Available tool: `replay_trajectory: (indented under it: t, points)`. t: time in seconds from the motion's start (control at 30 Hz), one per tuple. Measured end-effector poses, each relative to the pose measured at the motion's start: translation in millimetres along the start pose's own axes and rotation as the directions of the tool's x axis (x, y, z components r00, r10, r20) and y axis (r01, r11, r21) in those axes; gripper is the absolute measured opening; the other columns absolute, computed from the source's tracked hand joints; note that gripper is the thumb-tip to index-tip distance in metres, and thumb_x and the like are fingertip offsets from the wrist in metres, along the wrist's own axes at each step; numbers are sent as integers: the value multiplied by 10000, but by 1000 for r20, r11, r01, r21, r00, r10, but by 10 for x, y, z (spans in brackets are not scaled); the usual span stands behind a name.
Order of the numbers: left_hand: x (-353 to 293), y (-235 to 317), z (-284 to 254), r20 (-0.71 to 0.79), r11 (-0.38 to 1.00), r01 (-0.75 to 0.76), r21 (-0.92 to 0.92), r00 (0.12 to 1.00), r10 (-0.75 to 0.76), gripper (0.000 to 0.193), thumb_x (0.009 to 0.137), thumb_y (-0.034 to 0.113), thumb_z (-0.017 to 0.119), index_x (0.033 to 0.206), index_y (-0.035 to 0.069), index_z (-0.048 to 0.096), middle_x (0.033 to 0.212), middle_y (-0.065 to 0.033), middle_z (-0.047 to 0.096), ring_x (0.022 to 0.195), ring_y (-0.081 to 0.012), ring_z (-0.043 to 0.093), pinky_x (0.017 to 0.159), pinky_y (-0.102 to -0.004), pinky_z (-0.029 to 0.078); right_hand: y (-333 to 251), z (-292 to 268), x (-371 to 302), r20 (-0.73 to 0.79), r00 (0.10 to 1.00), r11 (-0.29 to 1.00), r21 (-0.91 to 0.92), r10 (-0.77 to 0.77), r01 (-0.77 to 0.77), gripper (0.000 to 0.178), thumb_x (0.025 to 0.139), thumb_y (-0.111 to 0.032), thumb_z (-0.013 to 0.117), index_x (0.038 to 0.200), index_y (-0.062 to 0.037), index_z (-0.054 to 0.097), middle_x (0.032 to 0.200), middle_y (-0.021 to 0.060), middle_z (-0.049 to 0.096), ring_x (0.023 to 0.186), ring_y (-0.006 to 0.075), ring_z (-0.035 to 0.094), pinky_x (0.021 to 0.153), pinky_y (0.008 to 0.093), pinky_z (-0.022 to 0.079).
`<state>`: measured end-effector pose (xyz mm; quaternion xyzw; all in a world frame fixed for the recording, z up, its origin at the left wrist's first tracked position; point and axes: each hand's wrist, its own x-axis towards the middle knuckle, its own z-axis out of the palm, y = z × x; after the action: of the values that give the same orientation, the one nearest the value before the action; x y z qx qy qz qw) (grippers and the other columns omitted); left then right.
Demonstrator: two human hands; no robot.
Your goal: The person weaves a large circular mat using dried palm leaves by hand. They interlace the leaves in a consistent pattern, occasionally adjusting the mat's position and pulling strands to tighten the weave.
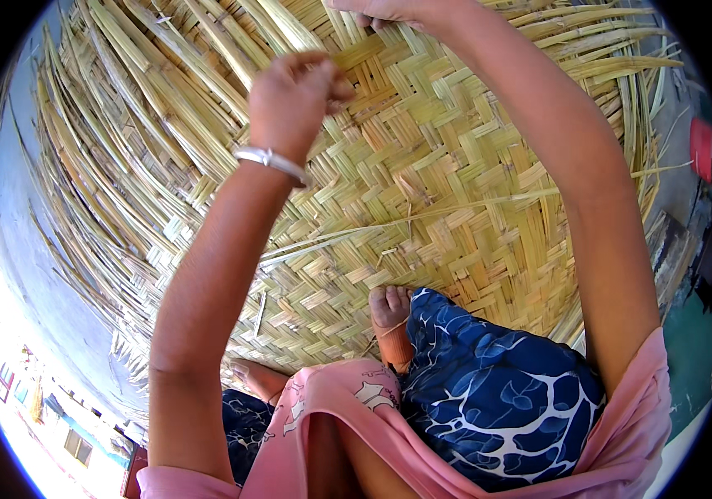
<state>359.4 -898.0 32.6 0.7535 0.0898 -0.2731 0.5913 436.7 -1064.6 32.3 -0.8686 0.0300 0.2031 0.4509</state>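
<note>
A large mat (456,183) of pale green and yellow flat reed strips lies under both my hands, woven in a slanting pattern. Over its upper part is my left hand (296,96), fingers curled together beside a flat greenish strip (358,55); what they pinch is hidden. Farther up, the frame's top edge cuts off my right hand (385,8). Its visible fingers bend down onto the weave, and what lies in them cannot be seen. Loose unwoven reed strips (148,108) fan out on the left of the mat. One long thin strip (456,208) crosses the woven part.
My bare foot (389,308) rests on the mat's near part, by the blue patterned cloth (489,391) over my leg. More strip ends (605,50) stick out at the upper right. A red object (709,156) stands at the far right, beyond the grey floor (48,249).
</note>
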Motion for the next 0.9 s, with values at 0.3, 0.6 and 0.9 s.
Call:
replay_trajectory:
  t: [0.3, 0.6, 0.9]
  points:
    - [-331, -171, 258, 170, 938, 53, -341, 985, 7, 500, 911, 155, 506, 1315, -92, 347, 1245, -207, 514, 1101, -258, 556, 870, -324, 479, -75, 171, 187, 59, 922, 843, -385, -383, 375, 218, 672, -181, 589, 808, -17, 635, 821, 230, 635, 785, 381, 619, 709, 446, 486]
    - [-492, -61, 452, 41, 948, -9, -319, 999, 23, 503, 887, 129, 546, 1305, -94, 376, 1290, -198, 477, 1146, -248, 511, 895, -340, 459, 101, 16, 93, 52, 975, 975, -33, -218, 220, 186, 708, -121, 596, 831, 19, 605, 701, 178, 620, 631, 271, 617, 565, 377, 493]
    - [-407, -162, 269, 167, 933, 99, -345, 985, -42, 573, 904, 146, 508, 1366, -85, 261, 1327, -191, 445, 1196, -257, 467, 979, -370, 391, 25, -13, -5, 137, 974, 975, 154, -182, 160, 116, 799, -96, 557, 830, 12, 583, 627, 103, 600, 507, 163, 584, 446, 302, 473]
